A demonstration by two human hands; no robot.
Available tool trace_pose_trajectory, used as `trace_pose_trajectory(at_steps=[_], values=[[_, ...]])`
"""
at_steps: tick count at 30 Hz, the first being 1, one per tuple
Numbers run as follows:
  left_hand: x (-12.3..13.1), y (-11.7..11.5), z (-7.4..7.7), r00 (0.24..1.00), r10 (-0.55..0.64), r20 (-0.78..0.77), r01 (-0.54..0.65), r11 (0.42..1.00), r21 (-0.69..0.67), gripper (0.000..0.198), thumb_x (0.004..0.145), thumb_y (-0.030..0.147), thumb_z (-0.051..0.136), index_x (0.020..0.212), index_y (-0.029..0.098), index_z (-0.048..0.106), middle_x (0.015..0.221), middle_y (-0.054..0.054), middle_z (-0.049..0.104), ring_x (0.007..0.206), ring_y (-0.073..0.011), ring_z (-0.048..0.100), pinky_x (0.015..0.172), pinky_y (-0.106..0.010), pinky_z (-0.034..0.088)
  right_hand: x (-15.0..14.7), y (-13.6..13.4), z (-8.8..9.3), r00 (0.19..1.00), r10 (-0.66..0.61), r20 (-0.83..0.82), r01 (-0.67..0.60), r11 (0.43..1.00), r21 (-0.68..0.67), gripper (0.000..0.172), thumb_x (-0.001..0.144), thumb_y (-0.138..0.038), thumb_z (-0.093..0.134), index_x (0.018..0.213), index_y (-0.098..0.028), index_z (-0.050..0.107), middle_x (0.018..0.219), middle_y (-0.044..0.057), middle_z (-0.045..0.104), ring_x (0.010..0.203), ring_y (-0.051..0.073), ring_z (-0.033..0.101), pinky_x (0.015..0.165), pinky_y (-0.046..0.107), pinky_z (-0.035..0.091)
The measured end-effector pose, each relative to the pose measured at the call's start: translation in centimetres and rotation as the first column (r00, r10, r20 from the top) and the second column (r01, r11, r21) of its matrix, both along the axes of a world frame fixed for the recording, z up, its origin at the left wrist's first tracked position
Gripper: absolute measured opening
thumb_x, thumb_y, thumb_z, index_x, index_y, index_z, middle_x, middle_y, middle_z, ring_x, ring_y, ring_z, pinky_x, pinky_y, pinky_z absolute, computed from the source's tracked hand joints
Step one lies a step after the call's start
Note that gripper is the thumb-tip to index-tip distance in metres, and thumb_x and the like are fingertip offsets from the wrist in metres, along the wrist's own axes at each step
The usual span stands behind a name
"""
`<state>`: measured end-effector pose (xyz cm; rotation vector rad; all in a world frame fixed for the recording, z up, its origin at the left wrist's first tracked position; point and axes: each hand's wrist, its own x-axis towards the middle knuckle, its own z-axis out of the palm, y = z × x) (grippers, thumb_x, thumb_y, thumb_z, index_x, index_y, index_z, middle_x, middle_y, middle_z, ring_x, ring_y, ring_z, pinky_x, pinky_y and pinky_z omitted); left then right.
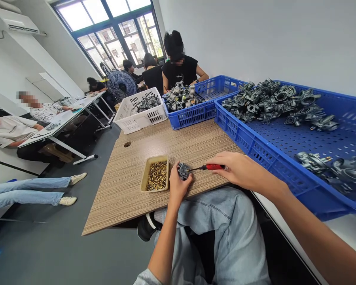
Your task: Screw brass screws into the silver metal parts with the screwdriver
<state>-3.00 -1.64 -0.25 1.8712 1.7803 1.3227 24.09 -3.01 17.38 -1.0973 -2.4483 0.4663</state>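
My left hand point(178, 185) is closed around a small grey metal carburetor point(183, 170), held just above the tabletop near its front edge. In my right hand point(240, 169) is a screwdriver point(215, 167) with a red and black handle. Its dark shaft points left, and the tip meets the right side of the carburetor; the exact contact point is too small to make out. Left of my left hand stands a beige tray point(142, 178) full of small brass jets point(157, 176).
A large blue crate point(240, 136) with many carburetors point(267, 101) stands at my right. Behind the wooden table point(130, 174) are another blue crate point(178, 120) and a white crate point(124, 118) holding metal parts. A person point(180, 67) sits beyond; a fan point(121, 85) stands farther back.
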Motion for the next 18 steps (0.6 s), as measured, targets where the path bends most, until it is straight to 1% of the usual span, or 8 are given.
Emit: trace_pose_trajectory(at_steps=[2, 5, 7, 9, 12, 18], values=[[-0.03, 0.01, 0.00, 1.000, 0.004, 0.001, -0.004, 1.000, 0.000, 0.070, 0.083, 0.029, 0.079, 0.147, 0.020, 0.053, 0.136, -0.015, 0.068, 0.130, -0.0319, 0.065, 0.115, -0.049, 0.051, -0.07, 0.03, -0.02, 1.000, -0.020, -0.008, 0.020, 1.000, -0.011, 0.023, 0.105, -0.025, 0.059, 0.117, -0.027, 0.078, 0.113, 0.003, 0.080, 0.102, 0.022, 0.073, 0.082, 0.031, 0.049], [-0.04, 0.00, -0.02, 1.000, 0.003, 0.006, -0.003, 1.000, -0.004, 0.070, 0.083, 0.029, 0.079, 0.147, 0.020, 0.053, 0.137, -0.015, 0.068, 0.130, -0.0319, 0.065, 0.116, -0.049, 0.051, -0.35, 0.07, 0.02, 0.996, -0.083, 0.023, 0.084, 0.995, -0.051, 0.018, 0.105, -0.032, 0.062, 0.108, -0.026, 0.078, 0.102, 0.002, 0.081, 0.088, 0.021, 0.072, 0.072, 0.030, 0.044], [-0.05, 0.01, -0.04, 1.000, 0.005, 0.016, -0.005, 1.000, -0.006, 0.070, 0.083, 0.029, 0.079, 0.147, 0.020, 0.053, 0.137, -0.014, 0.068, 0.130, -0.0315, 0.065, 0.116, -0.049, 0.051, -0.58, 0.14, -0.02, 0.990, -0.129, 0.056, 0.133, 0.989, -0.068, 0.023, 0.106, -0.038, 0.060, 0.101, -0.024, 0.077, 0.093, 0.003, 0.080, 0.078, 0.020, 0.070, 0.067, 0.029, 0.040], [-0.04, 0.02, -0.05, 1.000, 0.010, 0.024, -0.010, 1.000, -0.007, 0.070, 0.082, 0.029, 0.080, 0.147, 0.021, 0.053, 0.137, -0.014, 0.068, 0.130, -0.0315, 0.065, 0.116, -0.049, 0.051, -0.76, 0.26, -0.15, 0.980, -0.179, 0.092, 0.184, 0.982, -0.051, 0.031, 0.107, -0.044, 0.057, 0.093, -0.023, 0.073, 0.086, 0.004, 0.078, 0.072, 0.020, 0.067, 0.064, 0.029, 0.036], [-0.02, 0.06, -0.01, 0.999, 0.015, 0.029, -0.014, 1.000, -0.009, 0.070, 0.082, 0.029, 0.080, 0.146, 0.020, 0.054, 0.135, -0.014, 0.069, 0.129, -0.0317, 0.066, 0.115, -0.049, 0.052, -0.90, 0.46, -0.45, 0.962, -0.234, 0.142, 0.237, 0.971, -0.009, 0.040, 0.108, -0.050, 0.054, 0.084, -0.022, 0.068, 0.079, 0.005, 0.075, 0.070, 0.021, 0.065, 0.062, 0.030, 0.030], [0.13, 0.01, 0.24, 0.999, 0.027, 0.023, -0.027, 0.999, -0.018, 0.070, 0.082, 0.028, 0.079, 0.146, 0.018, 0.053, 0.135, -0.014, 0.069, 0.126, -0.0305, 0.066, 0.113, -0.047, 0.052, -0.57, 0.71, -0.45, 0.958, -0.239, 0.161, 0.243, 0.970, -0.004, 0.043, 0.107, -0.055, 0.054, 0.080, -0.023, 0.066, 0.077, 0.003, 0.073, 0.068, 0.019, 0.062, 0.062, 0.030, 0.027]])
